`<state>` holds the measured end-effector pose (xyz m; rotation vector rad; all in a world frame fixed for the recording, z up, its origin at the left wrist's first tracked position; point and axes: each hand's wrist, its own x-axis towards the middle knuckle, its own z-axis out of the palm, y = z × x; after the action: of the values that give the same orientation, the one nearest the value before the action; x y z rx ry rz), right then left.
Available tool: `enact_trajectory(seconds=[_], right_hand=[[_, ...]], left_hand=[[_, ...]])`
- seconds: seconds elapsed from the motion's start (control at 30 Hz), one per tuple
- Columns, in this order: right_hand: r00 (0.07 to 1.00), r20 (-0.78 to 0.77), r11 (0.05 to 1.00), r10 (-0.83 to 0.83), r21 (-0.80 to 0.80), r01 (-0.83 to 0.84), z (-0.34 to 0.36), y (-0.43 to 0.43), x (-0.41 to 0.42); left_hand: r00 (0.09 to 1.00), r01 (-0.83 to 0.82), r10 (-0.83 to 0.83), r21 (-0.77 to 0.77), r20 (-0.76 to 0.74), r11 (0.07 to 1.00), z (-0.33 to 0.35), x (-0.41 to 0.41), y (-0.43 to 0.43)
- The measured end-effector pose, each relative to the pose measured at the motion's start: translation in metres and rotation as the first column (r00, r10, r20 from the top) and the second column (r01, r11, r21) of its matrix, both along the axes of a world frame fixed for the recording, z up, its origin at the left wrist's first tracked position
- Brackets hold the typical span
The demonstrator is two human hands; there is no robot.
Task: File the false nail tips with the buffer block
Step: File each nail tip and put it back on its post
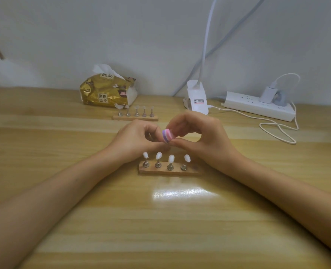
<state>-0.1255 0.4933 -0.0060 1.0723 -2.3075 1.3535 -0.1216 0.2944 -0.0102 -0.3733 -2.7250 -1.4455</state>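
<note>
The right hand [205,136] pinches the block [168,135] between thumb and fingers. Its striped end faces the left hand [139,140], and its long axis runs back under the right fingers. The left fingers curl beside it; whether they grip anything, I cannot tell.

near: nail stand [170,170] on table [160,220] | far: second stand [135,117], tissue pack [108,90] behind | far right: power strip [258,107]
</note>
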Motion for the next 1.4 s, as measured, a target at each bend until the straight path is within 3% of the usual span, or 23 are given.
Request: enact_trajectory(seconds=[0.13, 0.27, 0.4, 0.53, 0.9, 1.2, 1.3, 1.4], right_hand=[[0.997, 0.072, 1.000, -0.014, 0.028, 0.012, 0.0011, 0.0033, -0.0026], [1.000, 0.002, 1.000, -0.014, -0.002, 0.014, 0.0011, -0.0026, -0.0005], [0.997, 0.070, 0.999, -0.029, 0.022, 0.028, 0.0003, 0.0027, -0.0028], [1.000, 0.010, 1.000, -0.020, -0.003, 0.020, 0.0015, -0.0043, -0.0002], [0.997, 0.076, 0.999, -0.016, 0.048, 0.012, 0.0012, 0.0036, -0.0034], [0.998, 0.054, 0.999, -0.024, 0.049, 0.021, 0.0015, 0.0031, -0.0030], [1.000, -0.020, 0.999, -0.021, 0.028, 0.022, 0.0039, -0.0044, -0.0013], [0.999, 0.021, 0.998, -0.033, 0.052, 0.032, 0.0030, 0.0018, -0.0043]], left_hand=[[1.000, -0.003, 0.003, 0.001, 0.002, 1.000, 0.0012, 0.0012, 0.0010], [1.000, 0.013, -0.013, -0.012, 0.002, 1.000, 0.0018, 0.0024, 0.0014], [1.000, 0.000, 0.000, 0.007, 0.013, 1.000, 0.0021, 0.0022, 0.0023], [1.000, 0.011, -0.011, -0.016, 0.014, 1.000, 0.0030, 0.0024, 0.0018], [1.000, 0.002, -0.002, 0.010, 0.005, 1.000, -0.0015, -0.0018, -0.0004], [1.000, 0.004, -0.004, -0.002, -0.012, 1.000, -0.0020, -0.0026, -0.0007], [1.000, 0.018, -0.018, 0.011, -0.004, 1.000, -0.0007, -0.0008, -0.0002], [1.000, 0.012, -0.012, 0.014, -0.006, 1.000, -0.0018, -0.0016, -0.0001]])
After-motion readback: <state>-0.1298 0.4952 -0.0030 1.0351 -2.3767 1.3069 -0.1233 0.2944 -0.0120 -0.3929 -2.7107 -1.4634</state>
